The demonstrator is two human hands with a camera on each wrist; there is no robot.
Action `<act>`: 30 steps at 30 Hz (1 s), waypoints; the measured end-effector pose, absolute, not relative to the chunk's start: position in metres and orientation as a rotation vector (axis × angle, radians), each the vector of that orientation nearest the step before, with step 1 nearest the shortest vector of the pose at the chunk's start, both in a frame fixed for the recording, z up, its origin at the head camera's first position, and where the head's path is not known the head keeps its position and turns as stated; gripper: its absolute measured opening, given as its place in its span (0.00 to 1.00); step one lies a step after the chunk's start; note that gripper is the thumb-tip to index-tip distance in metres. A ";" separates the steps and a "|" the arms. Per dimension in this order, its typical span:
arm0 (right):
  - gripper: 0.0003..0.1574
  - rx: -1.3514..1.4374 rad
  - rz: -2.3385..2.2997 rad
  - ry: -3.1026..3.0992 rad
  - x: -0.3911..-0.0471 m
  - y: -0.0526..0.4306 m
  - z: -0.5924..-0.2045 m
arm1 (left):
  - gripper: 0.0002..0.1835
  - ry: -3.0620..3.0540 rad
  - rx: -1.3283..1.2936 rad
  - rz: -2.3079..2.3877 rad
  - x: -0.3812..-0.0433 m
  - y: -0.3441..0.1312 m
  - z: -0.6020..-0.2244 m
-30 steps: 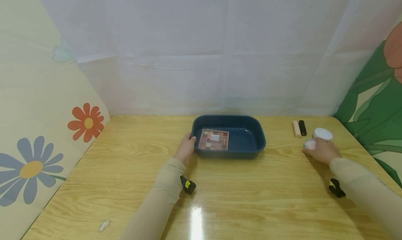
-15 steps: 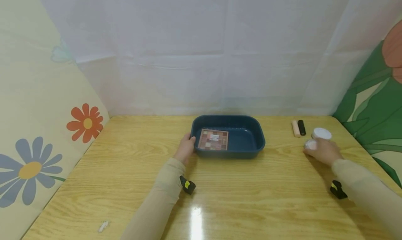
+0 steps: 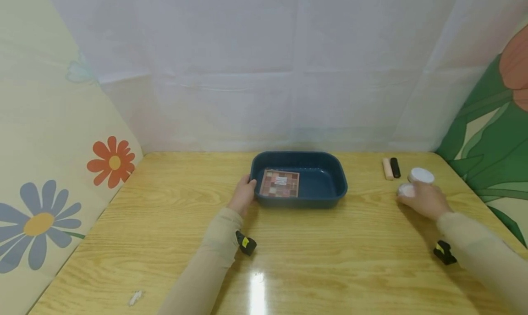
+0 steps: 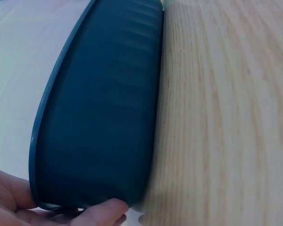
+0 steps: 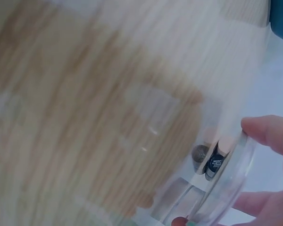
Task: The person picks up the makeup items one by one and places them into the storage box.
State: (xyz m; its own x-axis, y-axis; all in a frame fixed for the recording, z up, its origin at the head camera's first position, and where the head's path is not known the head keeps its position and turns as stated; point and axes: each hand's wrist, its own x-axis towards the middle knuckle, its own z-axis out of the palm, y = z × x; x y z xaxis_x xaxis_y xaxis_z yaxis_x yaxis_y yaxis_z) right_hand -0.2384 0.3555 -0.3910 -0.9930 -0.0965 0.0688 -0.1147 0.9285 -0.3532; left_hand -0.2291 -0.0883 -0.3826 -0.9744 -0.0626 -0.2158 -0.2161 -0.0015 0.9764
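In the head view, my left hand [image 3: 243,196] grips the left end of a dark blue plastic basin [image 3: 323,203], thumb at the rim. The left wrist view shows fingers [image 4: 101,214] curled against the basin's outer wall. An eyeshadow palette [image 3: 280,184] lies in the basin's left half. On the right, my right hand [image 3: 431,200] pinches a small round container with a white top [image 3: 405,190]. Seen from the right wrist, its clear curved edge [image 5: 243,174] sits between thumb and fingers. Just behind that hand is a second round white-topped container [image 3: 421,175], partly covered by the hand.
Behind the held container lie a pale pink tube [image 3: 387,169] and a black tube [image 3: 395,168], side by side. A white cloth [image 3: 222,113] hangs along the back edge of the wooden table [image 3: 321,264]. A small whitish mark [image 3: 135,298] shows at the front left.
My right wrist has dipped slightly, while its fingers stay at the same round container. My left hand and the basin have kept their places; the head view has drifted a little.
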 end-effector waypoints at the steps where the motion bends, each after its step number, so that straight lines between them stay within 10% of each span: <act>1: 0.45 0.165 0.561 -3.034 -0.238 0.355 -0.391 | 0.24 2.135 -0.304 2.129 -0.229 -0.088 -0.383; 30: 0.48 0.159 0.631 -3.012 -0.229 0.340 -0.380 | 0.24 2.118 -0.319 2.141 -0.230 -0.089 -0.383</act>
